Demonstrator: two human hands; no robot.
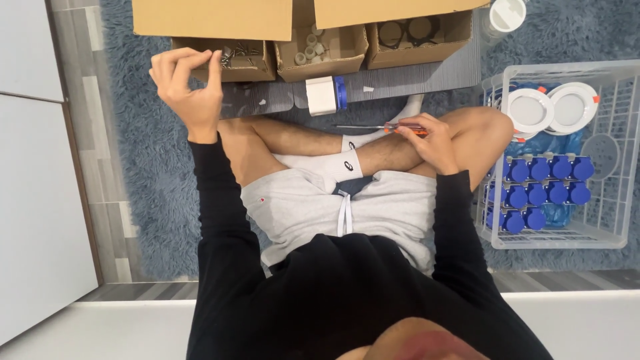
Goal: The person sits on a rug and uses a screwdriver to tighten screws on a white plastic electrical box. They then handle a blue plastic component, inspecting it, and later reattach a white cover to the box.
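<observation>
Left hand: our left hand (190, 83) is raised just in front of the left cardboard box (223, 60), thumb and forefinger pinched together on something too small to identify, possibly a screw; the other fingers are curled.
Right hand: our right hand (437, 140) rests on the right knee, fingers clenched around the orange-handled screwdriver (387, 127), whose shaft points left towards the white and blue part.
Work piece: the white and blue part (327, 95) stands on the grey mat, just before the middle cardboard box (321, 50) and between our knees and the boxes.
Risk, small part: we judge the pinched item could slip and vanish into the blue rug (143, 153); the grip is fingertip only and held over the pile.
Risk, tool: the screwdriver tip lies near the bare shin; a careless swing could scratch it.
Risk, boxes: the raised flaps hide part of the contents, so a reach into them is partly blind.
Left cardboard box: small metal hardware, apparently screws.
Middle cardboard box: small pale cylindrical pieces.
Right cardboard box (417, 37): dark rings.
White wire basket (617, 220): to the right of the right cardboard box, holding rows of blue-capped parts (543, 190) and two round white discs (552, 110).
</observation>
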